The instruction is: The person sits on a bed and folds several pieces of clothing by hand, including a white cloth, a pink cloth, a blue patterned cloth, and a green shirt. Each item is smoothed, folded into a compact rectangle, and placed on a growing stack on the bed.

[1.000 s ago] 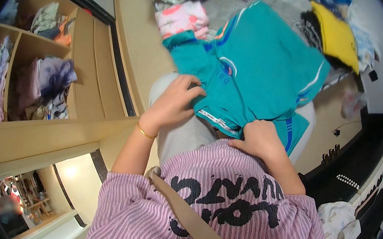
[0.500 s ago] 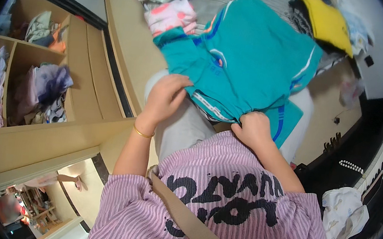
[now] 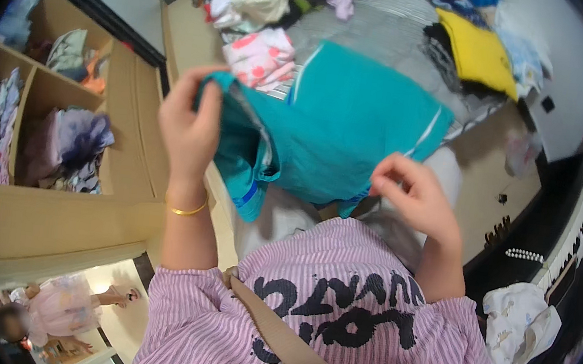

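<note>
A teal shirt [image 3: 357,110] with white and blue trim lies over my lap and the edge of the bed, partly folded over. My left hand [image 3: 194,124], raised on the left, is closed on one edge of it and lifts that part, so a gap shows in the fabric with a pale inner seam. Below that hand a blue-striped corner hangs down. Over the shirt's near right side hovers my right hand [image 3: 412,192]. Its fingers are bent and the thumb stands apart from them, with no cloth seen between.
Clothes, among them a folded yellow garment [image 3: 475,55] and a pink-spotted white one [image 3: 261,58], lie on the grey bed [image 3: 377,30]. Left stands an open wardrobe [image 3: 134,114] with filled shelves. At right is a black piano [image 3: 552,233]. A person in pale pink [image 3: 65,307] appears lower left.
My left hand has risen to the left, lifting the shirt's edge. The right hand has come off the shirt's near edge. The shirt is now doubled over differently, its printed front turned from view.
</note>
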Available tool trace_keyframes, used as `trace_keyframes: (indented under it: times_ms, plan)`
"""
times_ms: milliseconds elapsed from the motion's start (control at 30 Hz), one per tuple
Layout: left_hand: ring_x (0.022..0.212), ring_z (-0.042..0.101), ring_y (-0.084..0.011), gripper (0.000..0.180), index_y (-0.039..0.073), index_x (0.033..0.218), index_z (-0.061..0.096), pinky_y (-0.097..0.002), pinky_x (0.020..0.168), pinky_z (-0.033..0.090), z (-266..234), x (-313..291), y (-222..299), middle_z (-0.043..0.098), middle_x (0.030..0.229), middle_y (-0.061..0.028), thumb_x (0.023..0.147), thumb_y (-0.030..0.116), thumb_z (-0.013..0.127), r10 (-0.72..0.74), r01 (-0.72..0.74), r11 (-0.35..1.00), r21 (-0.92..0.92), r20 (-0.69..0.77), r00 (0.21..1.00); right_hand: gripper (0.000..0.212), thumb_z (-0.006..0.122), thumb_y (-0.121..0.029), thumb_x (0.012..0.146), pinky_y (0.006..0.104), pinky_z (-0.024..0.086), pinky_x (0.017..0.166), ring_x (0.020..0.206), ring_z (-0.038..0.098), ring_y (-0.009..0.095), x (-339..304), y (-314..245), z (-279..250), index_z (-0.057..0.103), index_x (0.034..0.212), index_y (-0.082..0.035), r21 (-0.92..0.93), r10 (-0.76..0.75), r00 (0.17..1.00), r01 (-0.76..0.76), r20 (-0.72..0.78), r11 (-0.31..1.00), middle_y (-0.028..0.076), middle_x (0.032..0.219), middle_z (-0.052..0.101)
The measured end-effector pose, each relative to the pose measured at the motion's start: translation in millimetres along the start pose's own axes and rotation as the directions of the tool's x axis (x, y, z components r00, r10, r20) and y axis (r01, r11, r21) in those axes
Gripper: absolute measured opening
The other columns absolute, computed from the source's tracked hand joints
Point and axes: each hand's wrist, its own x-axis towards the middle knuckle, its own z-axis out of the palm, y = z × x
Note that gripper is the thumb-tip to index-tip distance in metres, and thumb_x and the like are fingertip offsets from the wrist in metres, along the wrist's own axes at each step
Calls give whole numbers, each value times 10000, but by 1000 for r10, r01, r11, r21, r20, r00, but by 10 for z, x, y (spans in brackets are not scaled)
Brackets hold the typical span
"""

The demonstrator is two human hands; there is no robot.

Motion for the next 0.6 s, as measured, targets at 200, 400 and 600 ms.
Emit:
trace_keyframes:
  times_ms: [200,400,600]
  plan:
    - [784,635,-196,182,37,1101,730,-307,704,507,124,-158,-706,689,956,-102,926,81,709,3,-36,885,463,72,997,212,755,-224,907,432,546,702,834,701,325,346,432,669,687,1012,-53,-564,-252,964,254,83,786,138,897,682]
    - [927,629,-316,189,42,956,693,-408,822,518,85,-546,-596,644,1046,-127,811,104,798,179,-292,914,280,368,913,171,721,-182,919,485,531,720,837,679,367,525,707,702,616,928,-48,-658,-193,979,189,68,728,153,906,663]
    - [798,630,-254,245,33,875,660,-378,711,503,125,-998,-525,627,839,-92,825,199,833,-37,-271,909,317,707,706,162,698,-162,954,476,524,689,810,676,389,590,673,685,601,941,-33,-606,-237,966,128,-103,785,167,926,673]
